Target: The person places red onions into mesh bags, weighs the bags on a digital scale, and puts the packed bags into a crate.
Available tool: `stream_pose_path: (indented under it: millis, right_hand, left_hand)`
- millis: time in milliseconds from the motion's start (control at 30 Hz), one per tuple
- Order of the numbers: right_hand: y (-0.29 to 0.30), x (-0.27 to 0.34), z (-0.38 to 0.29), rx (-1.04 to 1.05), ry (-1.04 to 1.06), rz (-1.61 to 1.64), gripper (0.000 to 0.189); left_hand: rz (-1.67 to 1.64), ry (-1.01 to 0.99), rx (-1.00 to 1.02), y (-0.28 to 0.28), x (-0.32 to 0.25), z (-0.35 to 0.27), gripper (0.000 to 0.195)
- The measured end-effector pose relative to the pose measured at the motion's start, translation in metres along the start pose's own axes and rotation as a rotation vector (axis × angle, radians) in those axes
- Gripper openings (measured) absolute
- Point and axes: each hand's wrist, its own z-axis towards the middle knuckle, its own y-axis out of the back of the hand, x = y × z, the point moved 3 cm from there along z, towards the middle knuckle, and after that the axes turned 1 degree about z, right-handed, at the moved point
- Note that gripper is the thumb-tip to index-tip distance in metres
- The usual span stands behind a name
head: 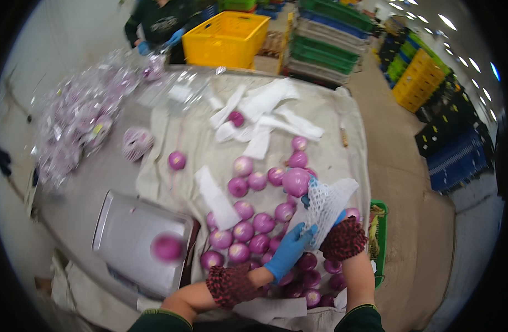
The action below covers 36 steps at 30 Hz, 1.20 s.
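My left hand (292,250), in a blue glove, pinches the lower part of a white foam net sleeve (329,203). The sleeve is drawn over my right hand (341,216), whose blue fingers show partly through the mesh and at its far end. Those fingers grip a large peeled red onion (296,181) at the mouth of the sleeve; the rest of that hand is hidden. Beneath and around both hands lie many loose red onions (264,223) on a pale cloth (332,103). A flat white foam sleeve (217,198) rests among them on the left.
A metal weighing tray (133,232) with a blurred onion (168,247) stands left. Behind it are a netted onion (137,143) and a pile of plastic-wrapped onions (83,116). A knife (344,136) lies right. A co-worker (164,25) stands by a yellow crate (225,39).
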Motion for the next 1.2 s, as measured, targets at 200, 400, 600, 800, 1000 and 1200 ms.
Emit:
stream_pose_path:
  millis: [200,400,600,800,1000,1200]
  right_hand:
    - [-0.159,-0.072,-0.006,0.465,-0.233,-0.536,0.061]
    - [-0.253,-0.151,0.056,0.650,0.218,-1.470,0.052]
    - [-0.223,-0.181,0.108,0.722,0.159,-1.334,0.045]
    - [-0.217,-0.179,0.083,0.521,0.077,-1.184,0.047]
    - [-0.170,-0.171,-0.057,0.089,-0.113,-0.516,0.033]
    - [-0.183,-0.219,-0.161,-0.030,-0.175,-1.374,0.020]
  left_hand:
    - [0.382,-0.002,-0.051,0.076,-0.044,-0.134,0.035]
    - [0.237,-0.220,-0.366,0.130,-0.109,-0.190,0.031]
    - [0.058,-0.238,-0.292,0.154,-0.129,-0.194,0.034]
    - [-0.074,-0.288,-0.152,0.160,-0.104,-0.189,0.032]
    - [0.077,-0.159,-0.047,0.164,-0.091,-0.230,0.020]
    - [0.374,-0.283,-0.277,0.200,-0.075,-0.258,0.024]
